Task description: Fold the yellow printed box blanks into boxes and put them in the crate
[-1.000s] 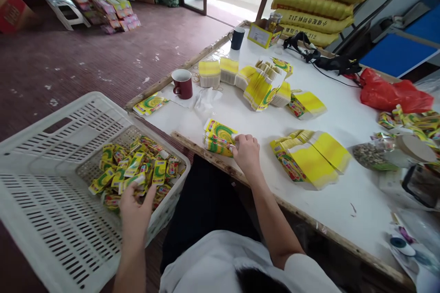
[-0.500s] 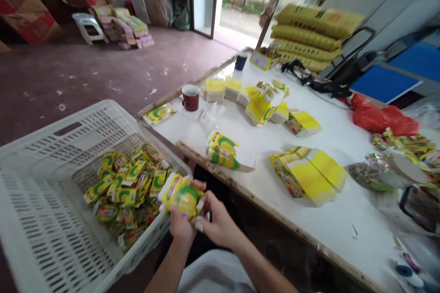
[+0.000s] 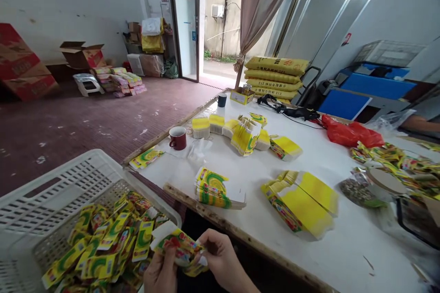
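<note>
Between my two hands, low in the view, is a small yellow-and-green printed cardboard box, its white flaps sticking out at the left end. My left hand is closed around the box's near left side, thumb on the printed face. The fingers of my right hand pinch its right end, and the fingertips there are partly hidden. Just left of my hands, several filled yellow-green packs lie heaped in a white plastic crate. A stack of flat printed cartons lies on the table edge beyond my hands.
The white table has a worn wooden edge. On it are a bundle of yellow cartons, a red mug, a dark cup, a red plastic bag and a lidded jar. Another person's arm shows at far right.
My view has tilted up, so the table and crate appear lower. The box in my hands has turned, showing a different printed side, and both hands still hold it.
</note>
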`<state>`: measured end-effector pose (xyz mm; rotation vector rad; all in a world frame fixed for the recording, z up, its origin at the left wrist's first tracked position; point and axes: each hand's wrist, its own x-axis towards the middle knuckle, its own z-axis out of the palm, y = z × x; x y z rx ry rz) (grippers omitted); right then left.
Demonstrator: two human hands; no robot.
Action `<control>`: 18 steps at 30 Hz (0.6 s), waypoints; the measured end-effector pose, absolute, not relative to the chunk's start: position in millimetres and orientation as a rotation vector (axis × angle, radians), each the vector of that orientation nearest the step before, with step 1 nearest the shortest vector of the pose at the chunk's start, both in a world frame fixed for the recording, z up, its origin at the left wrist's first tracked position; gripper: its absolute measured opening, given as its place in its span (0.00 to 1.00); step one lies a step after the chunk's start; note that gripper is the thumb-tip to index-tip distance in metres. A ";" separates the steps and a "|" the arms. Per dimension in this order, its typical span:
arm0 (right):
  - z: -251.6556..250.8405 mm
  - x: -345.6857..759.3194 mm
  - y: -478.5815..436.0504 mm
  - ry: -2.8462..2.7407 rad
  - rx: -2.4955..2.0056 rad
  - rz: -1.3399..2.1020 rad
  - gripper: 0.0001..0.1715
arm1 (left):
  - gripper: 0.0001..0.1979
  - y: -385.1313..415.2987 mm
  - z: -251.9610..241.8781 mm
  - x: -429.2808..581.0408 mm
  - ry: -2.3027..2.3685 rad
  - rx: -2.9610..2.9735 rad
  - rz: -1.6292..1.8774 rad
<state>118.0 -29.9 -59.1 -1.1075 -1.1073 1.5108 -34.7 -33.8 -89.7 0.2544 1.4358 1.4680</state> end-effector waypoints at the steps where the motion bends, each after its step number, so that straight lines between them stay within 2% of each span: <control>1: -58.7 121.1 -30.9 -1.140 -1.108 1.481 0.14 | 0.37 -30.3 -88.2 -41.7 1.422 0.276 1.440; 3: -52.9 129.5 -32.1 -1.341 -1.113 1.339 0.08 | 0.37 -23.7 -84.5 -61.2 1.336 0.459 1.355; 7: -28.1 146.2 -31.2 -2.008 -0.983 0.876 0.18 | 0.40 -27.5 -69.7 -96.0 1.243 0.881 1.203; 10: -16.3 147.7 -30.2 -2.252 -0.834 0.627 0.19 | 0.44 -44.5 -58.2 -88.4 1.243 1.205 0.913; 13: -21.0 141.2 -33.3 -2.220 -0.861 0.428 0.17 | 0.38 -57.5 -61.0 -57.8 1.354 1.411 0.745; 16: -40.9 130.1 -44.8 -1.986 -0.968 0.341 0.15 | 0.43 -61.6 -77.1 -33.3 1.603 1.312 0.918; 18: -57.4 120.9 -56.7 -1.796 -1.002 0.429 0.15 | 0.47 -61.0 -87.1 -28.0 1.677 1.276 1.001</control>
